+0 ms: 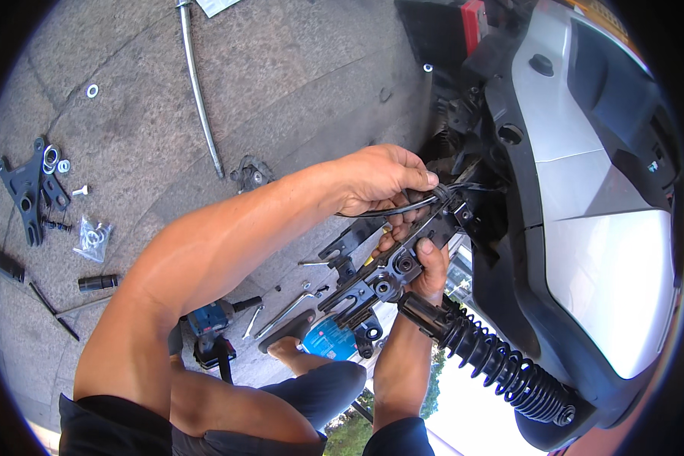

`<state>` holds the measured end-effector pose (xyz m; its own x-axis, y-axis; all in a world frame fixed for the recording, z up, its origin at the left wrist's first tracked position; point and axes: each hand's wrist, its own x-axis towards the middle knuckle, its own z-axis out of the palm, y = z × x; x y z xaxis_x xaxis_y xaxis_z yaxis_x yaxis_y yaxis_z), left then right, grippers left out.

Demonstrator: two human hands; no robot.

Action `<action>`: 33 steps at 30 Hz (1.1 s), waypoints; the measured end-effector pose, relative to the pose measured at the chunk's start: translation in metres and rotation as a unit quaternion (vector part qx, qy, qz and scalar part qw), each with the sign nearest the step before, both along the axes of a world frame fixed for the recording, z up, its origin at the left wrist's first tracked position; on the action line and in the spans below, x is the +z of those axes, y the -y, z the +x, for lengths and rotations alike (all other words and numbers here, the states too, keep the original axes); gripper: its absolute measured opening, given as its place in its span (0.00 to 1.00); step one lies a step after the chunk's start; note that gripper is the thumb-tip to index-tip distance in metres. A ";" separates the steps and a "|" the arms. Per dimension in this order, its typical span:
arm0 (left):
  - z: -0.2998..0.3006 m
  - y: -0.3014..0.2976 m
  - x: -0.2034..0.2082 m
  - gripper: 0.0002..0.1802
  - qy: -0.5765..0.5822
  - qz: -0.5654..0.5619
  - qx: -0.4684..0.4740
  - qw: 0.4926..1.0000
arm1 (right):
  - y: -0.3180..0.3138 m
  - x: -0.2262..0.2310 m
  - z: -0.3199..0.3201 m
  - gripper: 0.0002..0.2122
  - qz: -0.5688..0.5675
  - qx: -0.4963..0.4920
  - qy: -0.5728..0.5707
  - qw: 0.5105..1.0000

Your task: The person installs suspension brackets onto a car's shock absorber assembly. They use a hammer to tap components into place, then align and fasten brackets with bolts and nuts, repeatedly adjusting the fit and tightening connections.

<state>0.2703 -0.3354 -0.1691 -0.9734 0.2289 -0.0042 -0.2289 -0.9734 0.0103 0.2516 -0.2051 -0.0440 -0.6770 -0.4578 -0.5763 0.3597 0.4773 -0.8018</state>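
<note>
Head view.

Item: long black metal bracket with round bushings (395, 281), slanting before me, beside the silver-and-black vehicle bodywork (608, 258). My right hand (431, 273) is clasped around it, thumb on the near face, fingers along the opposite edge. Handling: rigid, probably weighty, perhaps slick if greasy; best gripped along the flat side, clear of the bushings.

Item: thin black flexible cables (404, 209), at the bracket's upper end. My left hand (376, 178) pinches them, thumb closed toward the fingers. Handling: likely light, springy, easily kinked; best taken near the bend.

Container: small clear plastic bag (93, 239), on the grey stone ground (129, 137) at left; small pale rings inside.

Container, apparently: blue rounded tub (328, 339), below the bracket; contents, cannot tell.
</note>
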 end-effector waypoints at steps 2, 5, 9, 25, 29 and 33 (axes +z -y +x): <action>0.001 0.003 0.002 0.14 0.002 -0.021 0.008 1.000 | 0.001 -0.002 0.000 0.26 -0.006 -0.003 0.003 1.000; 0.007 0.005 0.010 0.17 0.020 -0.079 0.039 0.996 | 0.002 -0.004 0.001 0.26 -0.009 -0.001 0.002 1.000; 0.014 0.007 0.020 0.19 0.057 -0.167 0.050 0.983 | 0.003 -0.004 0.002 0.24 -0.015 -0.005 -0.007 1.000; 0.016 0.001 0.032 0.22 0.122 -0.157 0.050 0.979 | 0.004 -0.007 0.002 0.24 -0.009 0.020 -0.016 1.000; 0.014 -0.009 0.036 0.22 0.170 -0.222 0.103 0.954 | 0.006 -0.008 0.001 0.27 0.000 0.022 -0.041 0.999; 0.016 -0.021 0.040 0.22 0.200 -0.278 0.156 0.926 | 0.006 -0.014 0.004 0.32 -0.009 -0.031 -0.118 0.992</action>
